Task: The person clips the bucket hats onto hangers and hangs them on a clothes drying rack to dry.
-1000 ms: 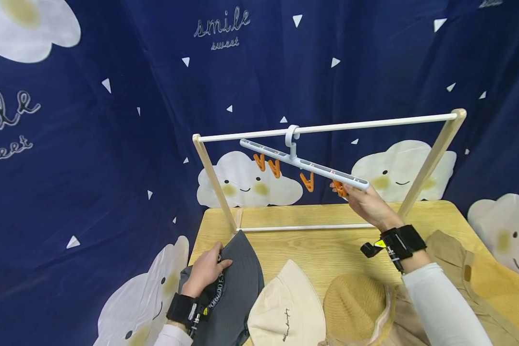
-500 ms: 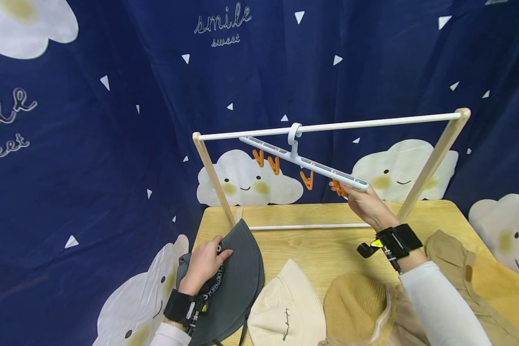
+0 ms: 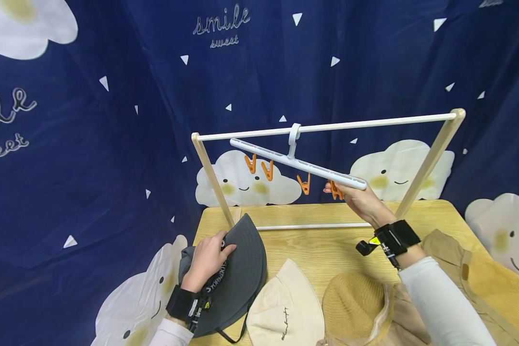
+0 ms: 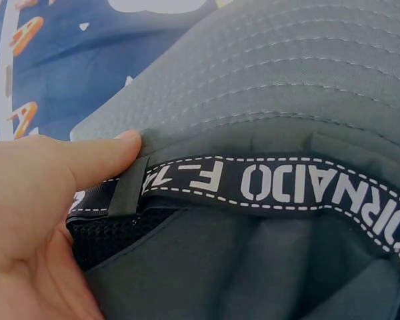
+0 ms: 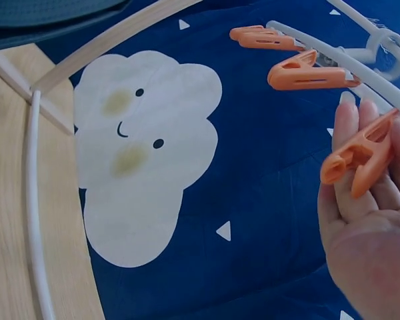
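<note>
Left wrist view alone shows mesh on the hat the left hand grips; right hand holds an orange clip.

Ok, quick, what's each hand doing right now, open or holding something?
Left hand: holding the dark gray bucket hat.
Right hand: holding an orange clip under the white hanger.

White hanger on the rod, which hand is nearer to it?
Right: the right hand is under one end of the hanger, holding an orange clip; the left hand is lower, gripping the grey hat.
</note>
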A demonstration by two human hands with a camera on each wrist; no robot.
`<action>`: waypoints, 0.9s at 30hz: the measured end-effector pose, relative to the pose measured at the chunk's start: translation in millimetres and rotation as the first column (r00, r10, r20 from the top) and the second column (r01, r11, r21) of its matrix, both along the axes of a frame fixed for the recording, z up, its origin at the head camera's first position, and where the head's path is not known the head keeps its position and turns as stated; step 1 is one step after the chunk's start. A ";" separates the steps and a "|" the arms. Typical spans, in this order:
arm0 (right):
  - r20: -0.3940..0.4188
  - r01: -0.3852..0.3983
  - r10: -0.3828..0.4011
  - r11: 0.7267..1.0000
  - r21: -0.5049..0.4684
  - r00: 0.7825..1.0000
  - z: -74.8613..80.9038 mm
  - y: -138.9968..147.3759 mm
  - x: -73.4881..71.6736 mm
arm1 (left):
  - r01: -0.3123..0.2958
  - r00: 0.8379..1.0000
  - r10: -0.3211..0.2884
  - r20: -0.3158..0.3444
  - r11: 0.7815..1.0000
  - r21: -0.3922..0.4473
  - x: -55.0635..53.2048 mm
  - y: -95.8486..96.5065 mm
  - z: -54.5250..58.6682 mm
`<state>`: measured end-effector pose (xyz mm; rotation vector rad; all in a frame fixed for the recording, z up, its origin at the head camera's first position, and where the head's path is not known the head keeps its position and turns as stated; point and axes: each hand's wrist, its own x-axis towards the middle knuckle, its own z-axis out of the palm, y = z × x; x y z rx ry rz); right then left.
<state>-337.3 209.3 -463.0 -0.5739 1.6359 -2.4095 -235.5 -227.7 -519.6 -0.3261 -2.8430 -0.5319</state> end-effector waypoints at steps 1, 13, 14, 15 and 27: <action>-0.011 -0.008 0.008 1.000 -0.001 1.000 -0.1 -0.8 0.3 | 0.002 1.000 -0.002 -0.004 1.000 -0.002 0.5 0.9 1.0; -0.045 -0.018 0.018 1.000 0.003 0.999 2.7 -7.8 2.5 | 0.012 1.000 -0.012 -0.008 1.000 -0.018 -2.5 16.1 14.1; -0.048 -0.016 0.016 1.000 -0.005 0.999 2.0 -8.4 2.4 | 0.011 1.000 -0.012 -0.008 1.000 -0.022 -3.6 17.6 15.0; -0.051 -0.015 0.015 1.000 -0.010 0.999 1.3 -8.8 2.3 | 0.013 1.000 -0.013 -0.009 1.000 -0.024 -4.5 19.3 16.2; -0.009 -0.015 0.015 1.000 0.017 1.000 2.2 -11.3 2.9 | 0.063 0.997 -0.065 -0.034 0.997 -0.049 -19.6 42.6 41.6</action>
